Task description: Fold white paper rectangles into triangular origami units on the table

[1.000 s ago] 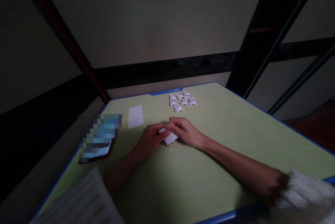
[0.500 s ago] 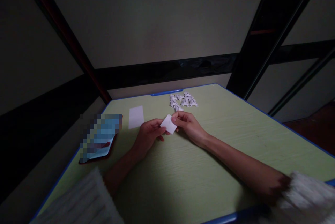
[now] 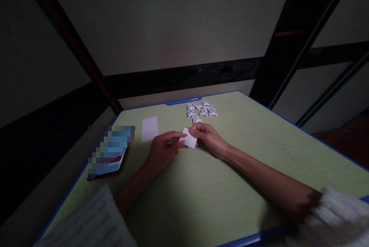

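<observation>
A small folded square of white paper (image 3: 189, 141) is held between both hands above the middle of the table. My left hand (image 3: 167, 145) pinches its left corner with thumb and forefinger. On the right side, the thumb and curled fingers of my right hand (image 3: 208, 138) grip its upper right edge. Just beyond the hands, several small folded white paper pieces (image 3: 204, 110) with pointed shapes lie in a loose cluster. A flat white sheet of paper (image 3: 150, 128) rests to the left, beyond my left hand.
A tablet-like device (image 3: 115, 154) with a lit, partly blurred screen and dark red edge lies at the table's left side. The light green table (image 3: 276, 147) has a blue rim. Behind it stand pale panels (image 3: 173, 24) with dark bands.
The folded paper has been turned between my fingers, from a diamond stance to a more level one. My left forefinger now lies over its top left part.
</observation>
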Demonstrator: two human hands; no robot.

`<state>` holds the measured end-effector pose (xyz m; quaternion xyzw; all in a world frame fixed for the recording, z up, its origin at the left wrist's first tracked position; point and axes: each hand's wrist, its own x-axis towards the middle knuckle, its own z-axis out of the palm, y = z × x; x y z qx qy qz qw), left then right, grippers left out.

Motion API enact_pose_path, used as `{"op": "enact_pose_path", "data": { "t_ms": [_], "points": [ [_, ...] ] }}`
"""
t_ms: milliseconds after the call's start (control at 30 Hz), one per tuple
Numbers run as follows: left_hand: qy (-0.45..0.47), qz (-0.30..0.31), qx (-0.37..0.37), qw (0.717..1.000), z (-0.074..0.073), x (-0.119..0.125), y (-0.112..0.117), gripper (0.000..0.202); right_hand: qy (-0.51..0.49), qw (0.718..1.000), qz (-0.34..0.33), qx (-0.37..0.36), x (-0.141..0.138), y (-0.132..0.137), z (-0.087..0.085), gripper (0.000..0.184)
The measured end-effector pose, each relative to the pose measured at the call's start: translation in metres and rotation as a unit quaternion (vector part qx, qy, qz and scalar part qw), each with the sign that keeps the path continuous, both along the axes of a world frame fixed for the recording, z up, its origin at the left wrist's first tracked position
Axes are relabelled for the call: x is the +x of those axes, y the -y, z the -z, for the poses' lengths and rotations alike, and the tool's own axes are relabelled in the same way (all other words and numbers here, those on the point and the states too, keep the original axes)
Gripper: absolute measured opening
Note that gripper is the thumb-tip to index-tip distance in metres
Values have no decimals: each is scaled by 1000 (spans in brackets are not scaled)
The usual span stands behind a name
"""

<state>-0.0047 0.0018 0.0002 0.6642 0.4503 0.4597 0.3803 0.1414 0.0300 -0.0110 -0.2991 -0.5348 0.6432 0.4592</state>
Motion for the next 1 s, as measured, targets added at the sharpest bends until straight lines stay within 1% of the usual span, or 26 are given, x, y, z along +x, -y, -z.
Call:
{"op": "enact_pose_path", "data": {
  "t_ms": [133,200,267,367,467,567,700,867,1000],
  "points": [
    [-14,-41,-7,999,-2,1,1,13,30,998,16,47,0,1,1,20],
    [-23,-43,-5,999,-2,1,1,11,43,997,26,60,-1,2,0,20],
    [-37,-18,2,999,-2,1,1,9,63,995,36,66,-1,3,-1,19],
    [-54,37,14,998,0,1,-1,9,110,990,36,81,-1,5,-3,17],
    [-37,50,4,998,3,0,-3,8,150,983,25,99,0,6,-5,16],
    [-14,38,5,999,4,0,-3,6,171,978,20,120,0,6,-5,15],
    [-10,12,14,1000,2,2,-1,6,182,973,19,138,0,7,-5,15],
    [-4,-25,-15,1000,-1,7,0,8,185,973,28,138,0,9,-7,14],
    [7,-43,-27,999,-1,9,1,8,174,976,27,131,-1,9,-8,14]
  ]
}}
